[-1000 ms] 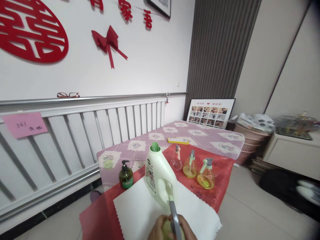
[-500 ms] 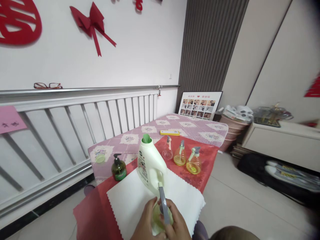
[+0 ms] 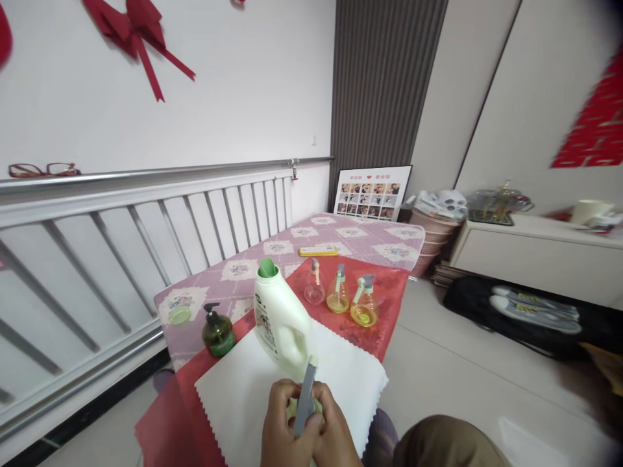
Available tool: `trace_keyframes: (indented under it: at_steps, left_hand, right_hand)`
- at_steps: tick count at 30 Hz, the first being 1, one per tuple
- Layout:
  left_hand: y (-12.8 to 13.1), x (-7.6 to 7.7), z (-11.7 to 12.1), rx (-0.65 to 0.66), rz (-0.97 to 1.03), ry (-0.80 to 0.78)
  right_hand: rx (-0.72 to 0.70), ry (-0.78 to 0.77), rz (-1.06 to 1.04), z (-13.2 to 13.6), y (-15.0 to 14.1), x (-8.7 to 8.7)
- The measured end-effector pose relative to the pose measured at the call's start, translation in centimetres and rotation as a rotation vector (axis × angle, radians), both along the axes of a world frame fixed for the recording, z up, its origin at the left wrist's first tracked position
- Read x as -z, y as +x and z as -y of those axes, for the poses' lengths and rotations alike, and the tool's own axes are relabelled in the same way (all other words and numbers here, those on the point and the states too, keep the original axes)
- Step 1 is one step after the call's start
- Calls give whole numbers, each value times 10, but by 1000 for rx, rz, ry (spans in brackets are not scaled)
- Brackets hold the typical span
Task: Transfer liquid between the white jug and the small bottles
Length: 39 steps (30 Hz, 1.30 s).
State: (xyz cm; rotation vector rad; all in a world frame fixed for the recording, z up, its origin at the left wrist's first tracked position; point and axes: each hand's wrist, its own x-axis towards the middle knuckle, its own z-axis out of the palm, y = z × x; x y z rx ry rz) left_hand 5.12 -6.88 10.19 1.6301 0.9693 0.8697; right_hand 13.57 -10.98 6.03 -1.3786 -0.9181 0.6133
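Both of my hands are closed around a spray bottle with a grey trigger head (image 3: 305, 399), low over the white cloth (image 3: 228, 395). My left hand (image 3: 283, 425) grips it from the left, and my right hand (image 3: 333, 428) from the right, fingers near the neck. Most of the bottle's body is hidden behind my hands. Just beyond stands a large pale green detergent jug (image 3: 282, 318), its mouth uncapped with a green spout inside. Three clear spray bottles stand to its right: one looks empty (image 3: 315, 292), and two hold yellow liquid, a middle one (image 3: 337, 299) and a right one (image 3: 365, 311).
A dark green pump bottle (image 3: 219, 334) stands left of the jug. Behind it lies a pale green cap (image 3: 180, 315). A yellow-edged flat case (image 3: 318, 251) rests farther back on the patterned tablecloth (image 3: 296, 232). Red cloth (image 3: 384, 292) lies under the white one. A radiator (image 3: 195, 227) lines the wall.
My view has swung to the right. My fingers have moved up and closed in around the spray bottle's neck and head, covering more of its body. The standing bottles and jug stay put.
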Motion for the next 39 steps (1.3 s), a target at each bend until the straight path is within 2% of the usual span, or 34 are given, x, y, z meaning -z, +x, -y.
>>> trace_keyframes:
  at_steps: [3,6,12,15,17,20,23,25,28,30,33,36,39]
  left_hand:
    - [-1,6,-4,5,-1,86]
    - [-7,14,-13,65,-15,148]
    - [-23,24,-40,447,-72,188]
    - [-24,25,-44,531,-56,184]
    - [-20,27,-40,515,-35,170]
    - [-10,34,-31,416,-3,111]
    - [-1,42,-26,277,-17,165]
    - [2,44,-27,240,-16,217]
    - [-1,38,-33,372,55,156]
    - [-6,29,-38,499,84,103]
    - [-9,14,-44,595,37,85]
    - [-5,9,-44,587,-15,48]
    - [1,14,-37,452,31,-43]
  right_hand:
    - [32,25,30,-1,-1,4]
    - [53,41,39,0,-2,11]
    - [126,-107,71,4,2,14]
    - [141,-190,98,5,3,10]
    - [137,-201,111,6,3,9]
    - [103,-141,105,5,3,13]
    - [102,-129,93,3,4,20]
    - [83,-174,83,2,7,21]
    - [-21,-184,75,1,11,10]
    - [-79,-135,56,2,13,-4]
    - [-166,-74,-12,6,15,-24]
    - [-184,-33,-49,10,16,-33]
    - [-114,-68,-78,11,17,-30]
